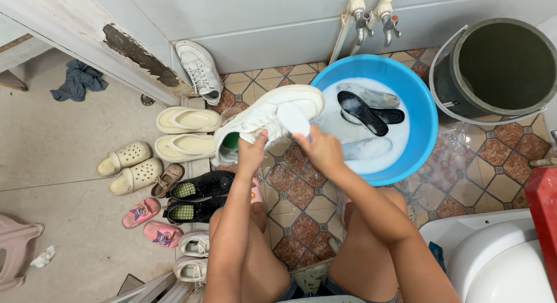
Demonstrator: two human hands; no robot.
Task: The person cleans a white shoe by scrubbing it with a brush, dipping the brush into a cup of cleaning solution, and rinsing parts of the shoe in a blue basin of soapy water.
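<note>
**White sneaker held over a tiled floor beside a soapy basin**

The tiled floor (301,193) is brown and patterned, wet-looking near the basin, and the person crouches on it with knees apart. A slip looks possible here, because soapy water dripping from the shoe would land on glazed tile underfoot.

The dark bucket (498,68) stands at the upper right; its inside is shadowed and what it holds cannot be told. Beside it the blue basin (420,106) holds milky, foamy water with a black insole (361,111) floating on top, a second dark insole under it, and pale insoles partly sunk. The basin sits just under two wall taps (374,19). Leaning hard on its rim could tip suds onto the floor.

The white sneaker (267,120) is held in the air, sole side tilted up, just left of the basin's rim and above the tiles. The left hand (252,149) grips its side near the opening, fingers curled tight around the upper. The right hand (319,149) pinches the sneaker's tongue or a pale insole at the shoe's mouth; which one is unclear. With wet soapy fingers, the shoe could slide out and drop.

Along the left, rows of footwear lie near the doorway: cream sandals (187,132), perforated clogs (129,167), black shoes (197,197) and pink child sandals (149,222). Splashes could soak them.
</note>
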